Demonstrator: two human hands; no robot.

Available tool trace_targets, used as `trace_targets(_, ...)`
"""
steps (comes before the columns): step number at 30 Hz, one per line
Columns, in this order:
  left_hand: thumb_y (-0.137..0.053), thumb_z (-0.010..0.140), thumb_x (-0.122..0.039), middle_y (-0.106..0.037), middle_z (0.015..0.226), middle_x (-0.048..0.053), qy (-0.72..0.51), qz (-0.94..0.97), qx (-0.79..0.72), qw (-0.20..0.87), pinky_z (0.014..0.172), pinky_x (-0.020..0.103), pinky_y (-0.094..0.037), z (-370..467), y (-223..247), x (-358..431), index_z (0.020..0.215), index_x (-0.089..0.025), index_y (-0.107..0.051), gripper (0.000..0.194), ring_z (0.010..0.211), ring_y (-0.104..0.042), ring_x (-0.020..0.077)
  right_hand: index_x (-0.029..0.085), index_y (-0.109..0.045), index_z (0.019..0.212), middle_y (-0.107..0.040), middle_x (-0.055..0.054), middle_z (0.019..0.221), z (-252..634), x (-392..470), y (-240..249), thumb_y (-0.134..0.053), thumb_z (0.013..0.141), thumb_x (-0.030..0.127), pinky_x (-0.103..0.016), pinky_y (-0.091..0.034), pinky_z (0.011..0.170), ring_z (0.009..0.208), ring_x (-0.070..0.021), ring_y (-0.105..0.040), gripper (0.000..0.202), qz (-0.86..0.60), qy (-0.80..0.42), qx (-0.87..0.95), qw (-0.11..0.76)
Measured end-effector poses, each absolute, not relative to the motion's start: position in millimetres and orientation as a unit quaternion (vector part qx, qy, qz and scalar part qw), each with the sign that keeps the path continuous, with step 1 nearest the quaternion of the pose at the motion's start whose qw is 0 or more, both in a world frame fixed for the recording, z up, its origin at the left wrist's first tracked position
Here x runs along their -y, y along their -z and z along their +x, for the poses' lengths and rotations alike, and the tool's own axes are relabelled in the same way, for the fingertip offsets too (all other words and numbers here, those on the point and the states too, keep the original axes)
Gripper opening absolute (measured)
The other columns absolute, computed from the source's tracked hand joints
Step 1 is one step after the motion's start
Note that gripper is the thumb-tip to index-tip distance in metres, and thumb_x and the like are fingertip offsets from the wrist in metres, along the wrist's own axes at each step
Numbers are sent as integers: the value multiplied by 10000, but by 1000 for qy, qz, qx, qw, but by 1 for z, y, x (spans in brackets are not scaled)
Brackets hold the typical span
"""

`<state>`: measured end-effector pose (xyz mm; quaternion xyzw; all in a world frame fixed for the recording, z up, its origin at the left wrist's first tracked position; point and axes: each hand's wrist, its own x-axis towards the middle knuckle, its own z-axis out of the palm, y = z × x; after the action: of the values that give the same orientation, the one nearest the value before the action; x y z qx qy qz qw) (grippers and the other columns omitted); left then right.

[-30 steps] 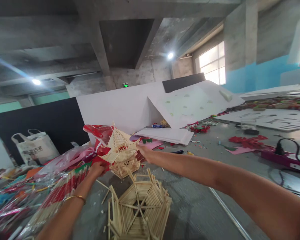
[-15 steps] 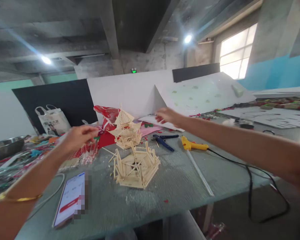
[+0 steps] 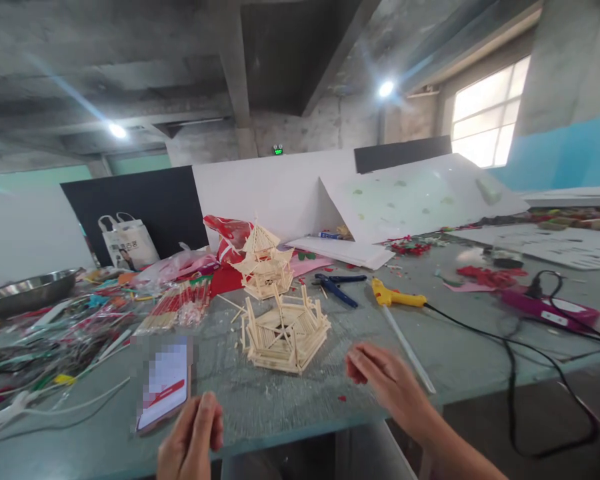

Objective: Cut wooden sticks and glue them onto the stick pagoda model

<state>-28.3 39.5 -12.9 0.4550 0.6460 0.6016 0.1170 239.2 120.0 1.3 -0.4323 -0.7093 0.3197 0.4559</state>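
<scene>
My left hand (image 3: 193,433) is loosely closed at the table's front edge, beside the lower right corner of a phone (image 3: 165,387); nothing sticks out of its fingers. Over the table to the right, my right hand (image 3: 385,383) has its fingers curled in, and no object shows in it. Between and beyond the hands lies a six-sided frame of wooden sticks (image 3: 285,337) with short upright posts around its rim. Right behind it stands a small tiered pagoda of sticks (image 3: 263,263) with a pointed roof. Neither hand touches them.
Blue pliers (image 3: 340,287) and a yellow glue gun (image 3: 397,295) with a clear glue stick lie behind my right hand. Its black cord runs right towards a purple power strip (image 3: 550,310). Bundled sticks (image 3: 175,303), plastic-wrapped bits and a metal bowl (image 3: 30,293) fill the left.
Both hands have drawn back from the far part of the table to its near side, and their fingers are now curled. The stick models and tools stay in place; the view has shifted slightly.
</scene>
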Motion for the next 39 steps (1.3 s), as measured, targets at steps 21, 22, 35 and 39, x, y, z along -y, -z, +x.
trace_targets(21,-399,809,-508,-276,469,-65,-491,548,-675,56,478,189,-275,-27,29,-61,503,-195,-348,441,454,-313,82,192,-197,536,-180,36,548,219,-146,10,-373,759,384,-259,-159,493,511,-84,-222,343,-499,-267,751,340)
trace_targets(22,-402,811,-504,-279,467,-65,-491,548,-676,51,480,188,-277,-27,30,-61,504,-195,-346,439,454,-314,82,189,-197,535,-179,36,549,219,-146,9,-370,760,374,-261,-155,495,510,-83,-222,339,-502,-258,759,324)
trace_targets(35,-386,822,-515,-299,473,-64,-477,547,-687,43,495,192,-282,-29,29,-61,516,-193,-358,445,463,-333,81,187,-201,527,-184,42,527,223,-149,6,-365,768,348,-258,-150,491,501,-82,-222,333,-475,-245,791,296)
trace_targets(39,-385,821,-518,-342,460,-63,-484,537,-689,45,511,192,-294,-25,25,-60,522,-193,-382,443,467,-381,84,169,-211,533,-207,43,504,220,-141,6,-356,804,313,-261,-148,497,489,-74,-241,339,-473,-187,815,277)
